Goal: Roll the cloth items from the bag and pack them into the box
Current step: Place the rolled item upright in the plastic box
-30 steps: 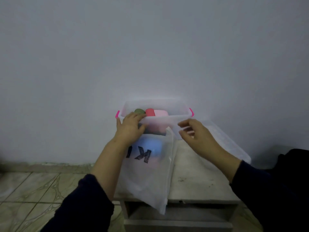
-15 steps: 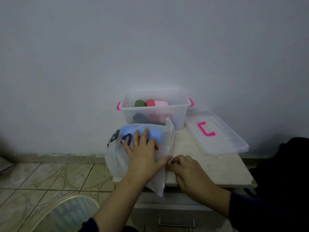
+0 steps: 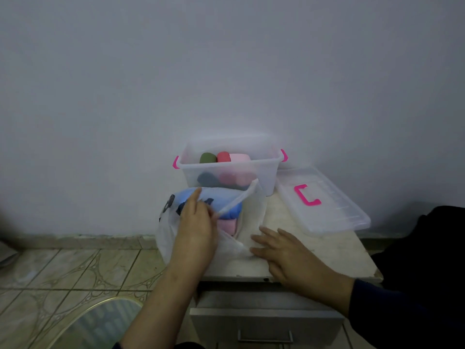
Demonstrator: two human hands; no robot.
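One clear plastic storage box (image 3: 266,172) with pink side latches is seen, and one clear flat plastic lid (image 3: 334,210) with a pink handle is counted beside it. Three rolled cloths are visible at the top of the box: one green roll (image 3: 207,157), one red roll (image 3: 223,156) and one pale pink roll (image 3: 239,157); further rolls are glimpsed through the wall below, but their number cannot be told. One white translucent plastic bag (image 3: 166,238) with dark lettering is counted. Two cloths are seen at its mouth: one light blue cloth (image 3: 232,210) and one pink cloth (image 3: 227,225). Two bare hands are counted, the left hand (image 3: 195,227) and the right hand (image 3: 284,250). One pale stone-topped cabinet (image 3: 334,253) is seen.
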